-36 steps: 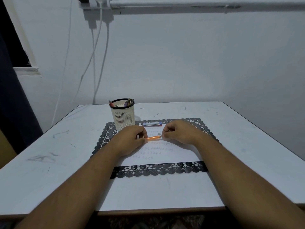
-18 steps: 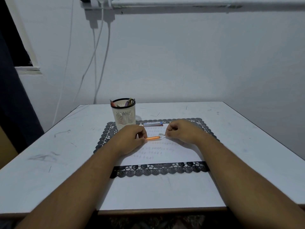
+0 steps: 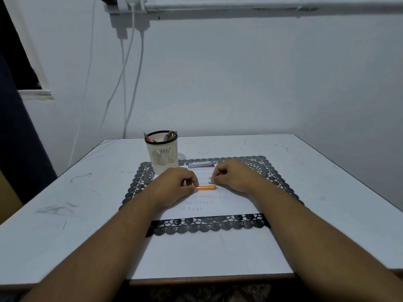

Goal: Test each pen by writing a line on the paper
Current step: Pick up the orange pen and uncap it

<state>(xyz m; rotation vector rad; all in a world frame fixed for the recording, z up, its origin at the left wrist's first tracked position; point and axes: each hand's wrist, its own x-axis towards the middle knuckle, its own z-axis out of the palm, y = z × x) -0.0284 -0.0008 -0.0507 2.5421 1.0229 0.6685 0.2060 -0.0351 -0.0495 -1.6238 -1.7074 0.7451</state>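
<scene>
My left hand (image 3: 177,185) pinches one end of an orange pen (image 3: 206,188) and holds it level just above the white paper (image 3: 220,203). My right hand (image 3: 234,176) is closed on a small pale piece, apparently the pen's cap (image 3: 210,182), a short way off the pen's right tip. Rows of small written marks cover the paper. A white mesh pen holder (image 3: 163,155) with several pens stands behind my left hand.
The paper lies on a black lace placemat (image 3: 209,225) on a white table (image 3: 87,192). A flat blue and white box (image 3: 201,164) rests at the paper's far edge. Cables hang down the wall (image 3: 128,83) behind the table.
My right hand has pulled away to the right from the orange pen, taking the small pale piece off its tip. My left hand has kept the pen in place.
</scene>
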